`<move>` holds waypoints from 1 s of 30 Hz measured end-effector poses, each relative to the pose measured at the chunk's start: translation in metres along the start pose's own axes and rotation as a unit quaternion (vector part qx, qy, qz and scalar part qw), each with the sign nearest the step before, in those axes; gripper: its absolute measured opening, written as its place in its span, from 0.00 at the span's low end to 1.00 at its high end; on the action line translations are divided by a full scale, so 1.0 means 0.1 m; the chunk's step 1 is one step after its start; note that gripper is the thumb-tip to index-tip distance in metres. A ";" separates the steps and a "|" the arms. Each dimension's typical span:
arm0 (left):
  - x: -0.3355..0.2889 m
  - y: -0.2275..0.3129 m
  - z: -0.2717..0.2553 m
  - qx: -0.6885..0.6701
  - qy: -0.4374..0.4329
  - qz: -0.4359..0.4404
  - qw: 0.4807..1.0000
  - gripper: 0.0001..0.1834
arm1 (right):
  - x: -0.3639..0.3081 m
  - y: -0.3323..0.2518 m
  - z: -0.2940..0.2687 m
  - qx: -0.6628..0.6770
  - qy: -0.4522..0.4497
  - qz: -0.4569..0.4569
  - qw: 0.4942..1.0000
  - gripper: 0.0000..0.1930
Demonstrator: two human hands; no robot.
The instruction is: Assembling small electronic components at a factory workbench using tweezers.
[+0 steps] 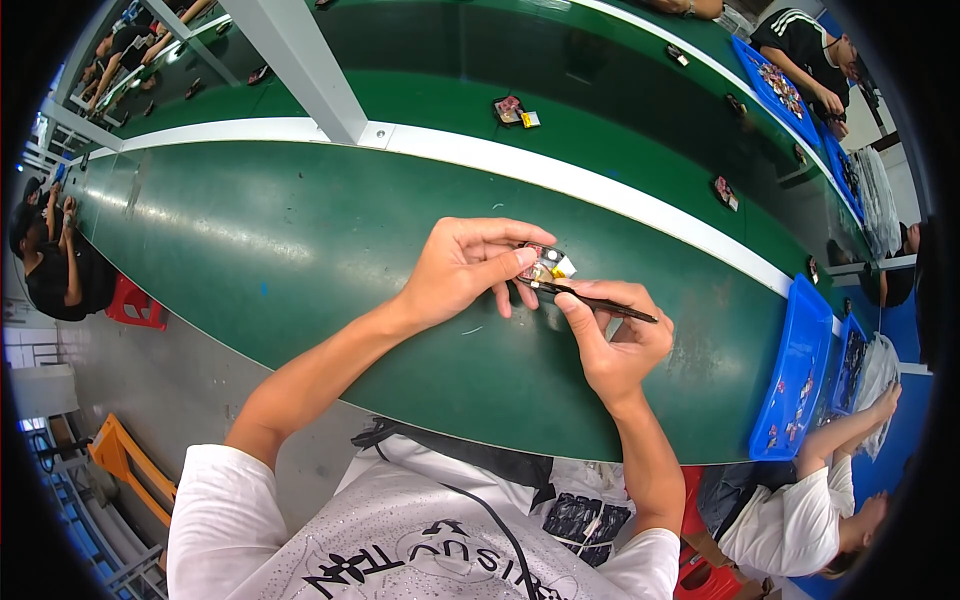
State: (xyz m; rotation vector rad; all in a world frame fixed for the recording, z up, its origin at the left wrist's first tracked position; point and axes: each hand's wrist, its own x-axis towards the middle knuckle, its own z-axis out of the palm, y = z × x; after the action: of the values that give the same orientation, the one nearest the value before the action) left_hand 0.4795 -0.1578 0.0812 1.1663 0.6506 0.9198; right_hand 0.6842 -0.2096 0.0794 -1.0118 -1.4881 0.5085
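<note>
Over the green worktable (330, 240), my left hand (455, 270) pinches a small electronic assembly (543, 270) between thumb and fingers. Its casing is black, with reddish parts inside and a yellow-and-white piece at its right side. My right hand (618, 350) grips black tweezers (628, 309) from the right. Their tips point left and meet the lower edge of the assembly, though my fingers partly hide the exact contact.
Beyond a white rail (480, 155) runs a green conveyor belt (610, 140) carrying similar assemblies (509, 110). A grey post (300, 70) rises from the rail. At right stands a blue tray (795, 370) with small parts, near a co-worker in white (800, 520). Other people sit around.
</note>
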 end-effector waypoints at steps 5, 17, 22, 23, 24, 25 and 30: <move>0.02 -0.01 0.05 -0.010 0.000 -0.003 1.000 0.16 | 0.01 0.03 -0.04 -0.003 -0.009 -0.009 1.000 0.08; 0.05 -0.08 0.20 0.018 0.028 -0.024 0.999 0.16 | -0.01 0.03 -0.15 -0.022 -0.046 -0.071 0.996 0.08; 0.06 -0.09 0.32 0.020 0.060 -0.027 0.998 0.15 | 0.00 0.03 -0.19 -0.042 -0.041 -0.089 0.994 0.09; 0.06 -0.12 0.33 0.022 0.066 -0.033 0.997 0.14 | 0.00 0.03 -0.20 -0.044 -0.047 -0.092 0.994 0.09; 0.08 -0.12 0.33 0.025 0.071 -0.038 0.996 0.14 | 0.02 0.04 -0.21 -0.046 -0.052 -0.097 0.993 0.09; 0.10 -0.11 0.35 0.027 0.071 -0.035 0.996 0.14 | 0.03 0.05 -0.21 -0.045 -0.051 -0.100 0.993 0.09; 0.41 0.04 0.33 0.125 0.065 -0.081 0.987 0.11 | 0.13 0.10 -0.35 -0.048 -0.021 -0.067 0.996 0.08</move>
State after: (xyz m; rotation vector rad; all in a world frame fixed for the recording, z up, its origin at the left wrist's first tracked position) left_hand 0.5254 -0.1373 0.0958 1.2594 0.9750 0.7966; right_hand 0.7214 -0.2016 0.0855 -0.9725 -1.6192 0.3679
